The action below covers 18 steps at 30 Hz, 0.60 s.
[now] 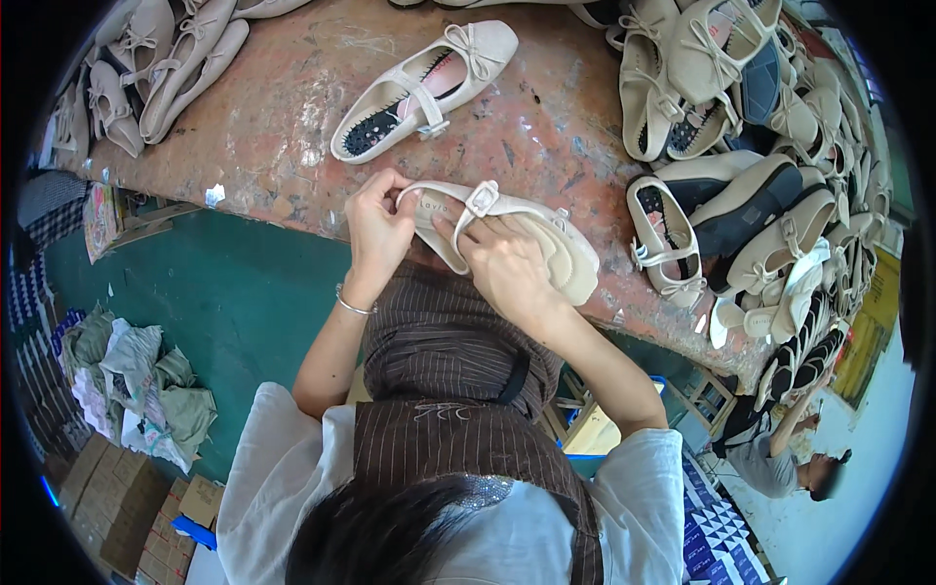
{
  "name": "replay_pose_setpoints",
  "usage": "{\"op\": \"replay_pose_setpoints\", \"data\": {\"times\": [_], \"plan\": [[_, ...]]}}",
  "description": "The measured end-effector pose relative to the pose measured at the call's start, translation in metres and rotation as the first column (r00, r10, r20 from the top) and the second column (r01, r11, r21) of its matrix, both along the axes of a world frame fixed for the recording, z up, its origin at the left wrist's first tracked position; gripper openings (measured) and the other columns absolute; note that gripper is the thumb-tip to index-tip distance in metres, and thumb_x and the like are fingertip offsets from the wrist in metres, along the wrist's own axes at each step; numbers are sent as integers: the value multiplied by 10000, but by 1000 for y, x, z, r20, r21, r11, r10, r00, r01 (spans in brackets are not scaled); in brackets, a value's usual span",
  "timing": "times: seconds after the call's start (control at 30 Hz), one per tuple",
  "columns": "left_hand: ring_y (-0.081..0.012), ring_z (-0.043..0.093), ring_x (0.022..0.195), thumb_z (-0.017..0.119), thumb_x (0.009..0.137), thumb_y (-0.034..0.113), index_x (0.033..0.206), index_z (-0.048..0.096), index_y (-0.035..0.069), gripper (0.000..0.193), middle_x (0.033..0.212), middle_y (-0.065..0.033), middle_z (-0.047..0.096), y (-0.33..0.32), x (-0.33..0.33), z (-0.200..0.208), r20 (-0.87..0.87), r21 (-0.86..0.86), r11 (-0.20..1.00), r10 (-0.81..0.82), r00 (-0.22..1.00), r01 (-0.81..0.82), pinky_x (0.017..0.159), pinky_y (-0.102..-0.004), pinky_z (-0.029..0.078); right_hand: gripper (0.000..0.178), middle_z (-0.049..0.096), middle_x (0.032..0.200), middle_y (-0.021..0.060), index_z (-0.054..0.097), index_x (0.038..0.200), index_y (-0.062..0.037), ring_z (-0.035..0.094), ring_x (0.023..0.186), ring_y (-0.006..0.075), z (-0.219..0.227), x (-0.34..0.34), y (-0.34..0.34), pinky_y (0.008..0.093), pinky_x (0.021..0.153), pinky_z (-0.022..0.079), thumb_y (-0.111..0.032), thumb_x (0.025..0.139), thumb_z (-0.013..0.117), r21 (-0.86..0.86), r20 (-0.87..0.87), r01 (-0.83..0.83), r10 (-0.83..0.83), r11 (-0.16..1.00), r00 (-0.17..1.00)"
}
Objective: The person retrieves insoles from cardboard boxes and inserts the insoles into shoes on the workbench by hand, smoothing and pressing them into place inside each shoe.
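I hold a cream flat shoe (546, 244) with a strap and buckle over the near edge of a worn reddish worktable (283, 127). My left hand (378, 229) grips its heel end, with a thin bracelet on that wrist. My right hand (507, 263) presses on the strap near the buckle and rests over the shoe's middle. A second cream shoe (424, 88) with a bow lies on the table just beyond, showing a dark dotted insole.
Heaps of cream shoes (741, 195) fill the table's right side, and more lie at the far left (156, 58). Below left is a green floor with crumpled cloth (146, 380) and cardboard boxes (127, 507). Another person (790, 468) crouches at the lower right.
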State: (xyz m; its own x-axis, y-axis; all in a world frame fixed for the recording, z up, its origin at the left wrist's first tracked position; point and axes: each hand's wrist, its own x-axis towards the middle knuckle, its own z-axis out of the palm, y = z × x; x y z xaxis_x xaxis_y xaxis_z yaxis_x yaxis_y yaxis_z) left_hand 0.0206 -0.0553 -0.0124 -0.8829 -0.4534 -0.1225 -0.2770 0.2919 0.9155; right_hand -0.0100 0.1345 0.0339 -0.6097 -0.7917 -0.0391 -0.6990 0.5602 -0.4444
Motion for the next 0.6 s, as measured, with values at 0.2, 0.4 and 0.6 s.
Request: {"op": "replay_pose_setpoints", "data": {"times": [0.2,0.4,0.6], "plan": [[-95,519,528,656,851,-6,811,611,-23,63,631,-88,606,-3,-3,13,34,-81,994,-73,997,75,481,-292,396,228,702,1058,154,716,905,19,617,1135,272,9,12,12,444,1163,305,-46,719,602,39,-273,96,-82,995,959],[-318,609,543,639,802,17,777,510,14,131,614,-182,566,49,44,38,234,-149,932,-291,928,330,515,-410,456,456,601,1307,180,619,1279,-46,506,1297,374,14,-29,41,605,1128,263,-115,832,677,-276,-329,671,-724,688,607],[-294,612,1016,760,749,178,835,636,93,173,1057,-102,647,108,71,52,135,-570,700,-438,889,431,747,-412,517,359,609,1035,196,676,1086,-5,595,1034,387,26,-50,57,594,1156,217,-171,777,748,-193,329,658,-583,728,743]]}}
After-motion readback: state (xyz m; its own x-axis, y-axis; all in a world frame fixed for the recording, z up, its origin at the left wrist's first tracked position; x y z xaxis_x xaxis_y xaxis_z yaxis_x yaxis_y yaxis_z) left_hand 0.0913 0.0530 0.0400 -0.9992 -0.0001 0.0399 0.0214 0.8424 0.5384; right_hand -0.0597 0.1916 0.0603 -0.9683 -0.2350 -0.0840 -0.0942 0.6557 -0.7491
